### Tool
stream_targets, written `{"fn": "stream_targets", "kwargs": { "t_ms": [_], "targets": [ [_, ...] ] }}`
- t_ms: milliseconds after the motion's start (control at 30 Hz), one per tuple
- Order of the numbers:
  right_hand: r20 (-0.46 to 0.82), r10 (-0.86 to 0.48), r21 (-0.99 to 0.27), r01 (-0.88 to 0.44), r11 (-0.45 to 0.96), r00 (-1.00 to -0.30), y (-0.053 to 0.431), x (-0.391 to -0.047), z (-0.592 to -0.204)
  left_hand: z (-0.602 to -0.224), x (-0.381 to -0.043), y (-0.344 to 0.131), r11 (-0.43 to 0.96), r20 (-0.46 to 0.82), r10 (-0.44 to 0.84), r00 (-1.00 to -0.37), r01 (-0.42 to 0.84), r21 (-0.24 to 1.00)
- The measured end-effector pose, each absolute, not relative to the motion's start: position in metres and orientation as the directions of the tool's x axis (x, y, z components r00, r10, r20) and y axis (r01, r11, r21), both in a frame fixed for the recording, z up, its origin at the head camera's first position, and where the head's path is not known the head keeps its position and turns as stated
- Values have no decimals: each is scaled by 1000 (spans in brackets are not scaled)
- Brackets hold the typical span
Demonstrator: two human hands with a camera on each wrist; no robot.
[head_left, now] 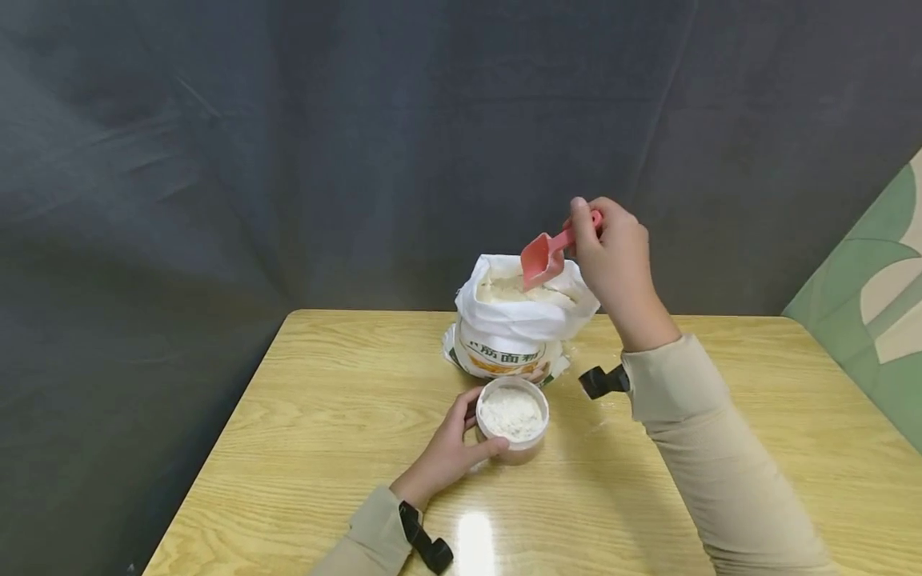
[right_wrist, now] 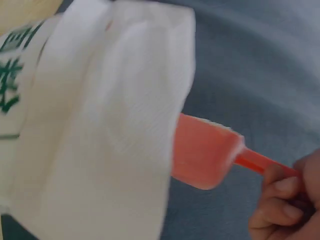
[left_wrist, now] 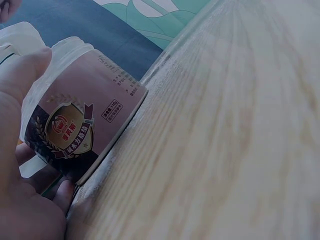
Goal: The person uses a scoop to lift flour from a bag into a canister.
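My right hand (head_left: 612, 252) grips the handle of a small red scoop (head_left: 542, 258) over the mouth of an open white flour bag (head_left: 504, 324). The scoop's blade tilts down toward the flour (head_left: 507, 290) inside. In the right wrist view, the bag's folded rim hides the tip of the scoop (right_wrist: 205, 150). My left hand (head_left: 457, 444) holds a round plastic jar (head_left: 520, 454) by its side, thumb near the rim. White flour (head_left: 511, 414) fills much of that jar. Its pink label with a dark crest shows on the jar (left_wrist: 95, 107) in the left wrist view.
Both the bag and the jar stand on a wooden table (head_left: 346, 416), the bag just behind the jar. Flour dust lies by the jar's base. A dark curtain (head_left: 432, 144) hangs behind the table, and a green leaf-patterned panel (head_left: 864, 296) is at the right.
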State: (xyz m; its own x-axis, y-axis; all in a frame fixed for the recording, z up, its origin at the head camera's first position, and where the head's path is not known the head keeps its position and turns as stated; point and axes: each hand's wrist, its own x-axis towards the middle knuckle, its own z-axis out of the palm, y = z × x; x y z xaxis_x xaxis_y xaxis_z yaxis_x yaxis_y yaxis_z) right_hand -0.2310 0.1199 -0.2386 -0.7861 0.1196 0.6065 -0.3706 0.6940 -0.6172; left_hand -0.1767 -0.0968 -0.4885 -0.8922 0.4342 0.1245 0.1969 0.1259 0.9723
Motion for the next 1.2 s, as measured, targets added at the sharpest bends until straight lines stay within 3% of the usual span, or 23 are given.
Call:
{"fn": "stream_targets", "kwargs": {
  "t_ms": [167,300,633,1200],
  "targets": [
    [402,0,-591,-259,764,-916,119,-243,-243,-488,-174,-99,136,112,432,-895,188,973],
    [276,-75,-564,-225,795,-958,113,-252,-249,-487,-173,-103,141,113,427,-897,190,972],
    [151,-170,-530,-225,817,-974,105,-265,-263,-486,-172,-106,145,107,422,-900,184,972],
    [89,-154,-718,-171,675,-984,103,-268,-267,-485,-172,-107,144,111,421,-900,187,972]
  ]
}}
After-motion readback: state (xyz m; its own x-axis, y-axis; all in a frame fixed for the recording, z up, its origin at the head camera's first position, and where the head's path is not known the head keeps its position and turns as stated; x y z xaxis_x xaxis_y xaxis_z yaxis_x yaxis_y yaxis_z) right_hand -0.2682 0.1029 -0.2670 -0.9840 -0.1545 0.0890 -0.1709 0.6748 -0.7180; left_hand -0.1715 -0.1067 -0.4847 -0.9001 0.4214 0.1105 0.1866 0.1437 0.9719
